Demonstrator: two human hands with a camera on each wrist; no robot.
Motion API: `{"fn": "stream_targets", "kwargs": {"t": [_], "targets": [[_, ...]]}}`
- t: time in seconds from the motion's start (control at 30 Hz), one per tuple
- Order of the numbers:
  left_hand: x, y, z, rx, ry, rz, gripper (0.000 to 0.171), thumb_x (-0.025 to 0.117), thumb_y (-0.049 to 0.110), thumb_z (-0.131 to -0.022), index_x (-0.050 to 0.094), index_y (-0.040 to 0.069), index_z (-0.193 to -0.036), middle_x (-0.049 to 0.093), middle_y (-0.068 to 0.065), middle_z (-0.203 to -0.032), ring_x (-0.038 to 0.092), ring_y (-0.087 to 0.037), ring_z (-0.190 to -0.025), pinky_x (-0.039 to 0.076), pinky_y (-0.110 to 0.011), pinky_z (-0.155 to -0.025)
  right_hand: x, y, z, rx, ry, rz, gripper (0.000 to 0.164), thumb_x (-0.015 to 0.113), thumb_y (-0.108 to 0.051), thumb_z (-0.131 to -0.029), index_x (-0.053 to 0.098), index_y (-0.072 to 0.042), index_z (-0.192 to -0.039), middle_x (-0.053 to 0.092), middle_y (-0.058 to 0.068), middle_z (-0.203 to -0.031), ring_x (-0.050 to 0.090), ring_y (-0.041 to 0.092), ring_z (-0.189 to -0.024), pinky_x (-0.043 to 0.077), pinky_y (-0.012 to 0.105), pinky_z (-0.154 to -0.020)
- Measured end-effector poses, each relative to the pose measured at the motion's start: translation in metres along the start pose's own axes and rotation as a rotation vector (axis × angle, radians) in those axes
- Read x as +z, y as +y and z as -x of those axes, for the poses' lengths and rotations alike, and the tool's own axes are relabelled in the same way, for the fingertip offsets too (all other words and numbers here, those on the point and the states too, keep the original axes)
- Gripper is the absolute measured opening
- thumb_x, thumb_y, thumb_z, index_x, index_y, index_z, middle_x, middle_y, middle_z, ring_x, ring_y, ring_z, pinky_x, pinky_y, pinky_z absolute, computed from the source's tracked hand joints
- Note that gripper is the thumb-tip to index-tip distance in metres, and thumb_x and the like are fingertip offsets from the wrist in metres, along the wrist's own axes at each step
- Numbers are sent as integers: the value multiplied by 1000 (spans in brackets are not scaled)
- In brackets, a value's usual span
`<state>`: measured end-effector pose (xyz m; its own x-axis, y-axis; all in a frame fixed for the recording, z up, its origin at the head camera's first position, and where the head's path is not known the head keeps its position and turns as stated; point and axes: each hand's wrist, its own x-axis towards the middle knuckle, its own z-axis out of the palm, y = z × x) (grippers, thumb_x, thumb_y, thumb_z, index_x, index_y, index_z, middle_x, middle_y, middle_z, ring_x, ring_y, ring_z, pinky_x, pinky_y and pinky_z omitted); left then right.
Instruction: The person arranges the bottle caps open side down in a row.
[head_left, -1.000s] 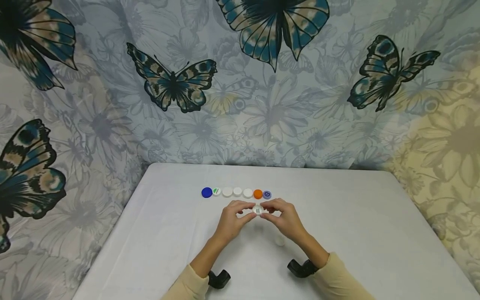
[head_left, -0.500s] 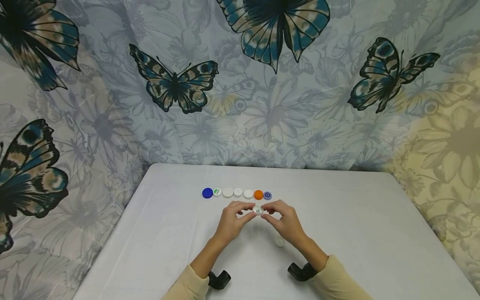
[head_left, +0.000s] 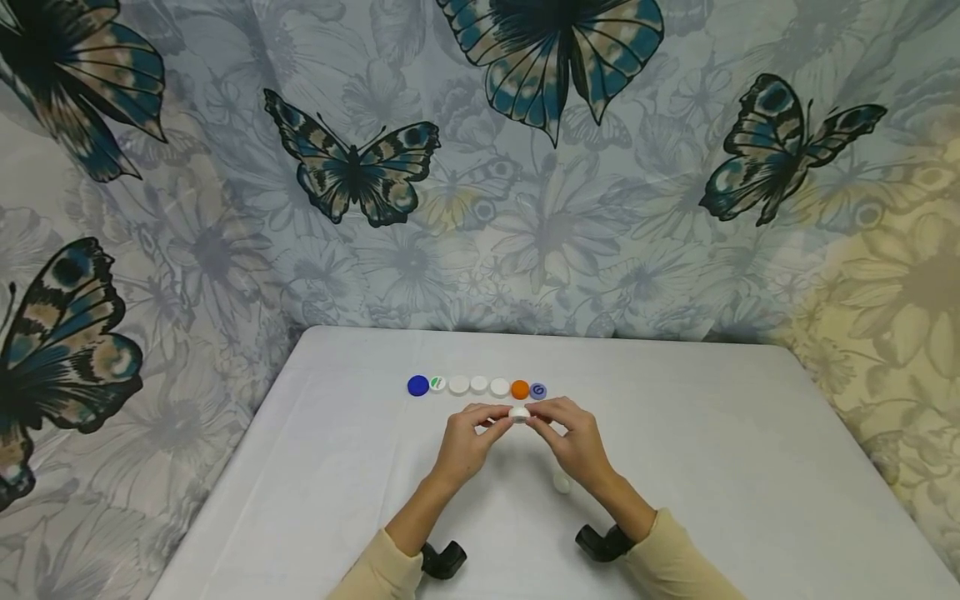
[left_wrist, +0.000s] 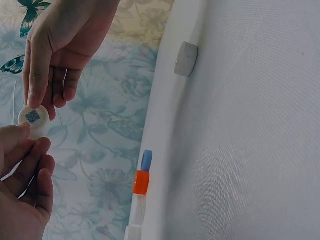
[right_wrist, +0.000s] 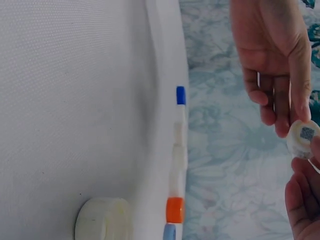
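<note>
A white bottle cap (head_left: 519,414) is held above the table between both hands. My left hand (head_left: 461,446) pinches its left edge between thumb and fingers, and my right hand (head_left: 573,442) pinches the opposite edge. In the left wrist view a dark square code shows on the face of the cap (left_wrist: 40,131); the right wrist view shows the same code on the cap (right_wrist: 299,147). Below the hands, near the right wrist, a second whitish cap (head_left: 562,482) lies on the table.
Beyond the hands, a row of caps runs across the white table (head_left: 300,467): a dark blue cap (head_left: 417,386), several white ones, an orange cap (head_left: 520,389) and a lavender cap (head_left: 537,391). A butterfly-patterned cloth (head_left: 480,275) hangs behind the table.
The held cap has been tilted: its hollow inside faced the head camera before, and now its plain white outside does. Both hands keep their grip in nearly the same place.
</note>
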<state>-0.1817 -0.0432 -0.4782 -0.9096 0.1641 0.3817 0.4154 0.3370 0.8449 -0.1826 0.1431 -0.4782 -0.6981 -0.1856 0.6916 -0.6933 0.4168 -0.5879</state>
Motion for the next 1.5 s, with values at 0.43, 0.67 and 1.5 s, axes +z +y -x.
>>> {"fn": "stream_targets", "kwargs": {"t": [0.43,0.67,1.5], "targets": [[0,0,-1,-25,-25,22,24,69,19,-90,73,5,-109,74,-7,-86,63,-12,-77,53,-20,-74,-2,1,0,17,-112,14,33,80,1,-74,71,0,-106,71,5,-84,60,16,-72,55,26,-63],[-3,-1,0,-46,-125,-30,31,75,19,-85,72,5,-113,74,-5,-87,62,-10,-81,52,-19,-74,-2,2,2,43,-129,12,27,81,-3,-75,74,-3,-101,70,5,-93,62,24,-77,56,28,-64],[-3,-3,-1,-35,-107,-81,30,76,22,-85,72,10,-112,72,-2,-97,60,-16,-91,51,-25,-77,-3,1,-2,69,-161,-27,25,80,-3,-76,73,-4,-100,71,6,-94,62,22,-76,56,28,-67]]}}
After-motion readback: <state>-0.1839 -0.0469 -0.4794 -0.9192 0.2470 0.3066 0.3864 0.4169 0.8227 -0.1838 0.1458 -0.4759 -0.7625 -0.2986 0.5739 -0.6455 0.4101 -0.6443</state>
